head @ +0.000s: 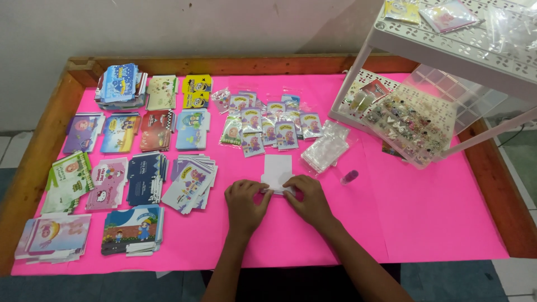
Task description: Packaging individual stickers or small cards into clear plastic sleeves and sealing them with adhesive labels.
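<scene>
Centre of the frame, just below middle: both hands meet over a small white card (277,170) lying flat on the pink table cover (425,223). Left hand (244,204) and right hand (309,199) each pinch the card's near edge, fingertips pressed down on it, not clenched. Card extends away from the hands toward the upper frame, long axis roughly vertical in the picture. Both hands about equally near; the right sits slightly more under it. Clear sleeve stack (326,148) lies just upper right, a small purple tube (349,177) to the right.
</scene>
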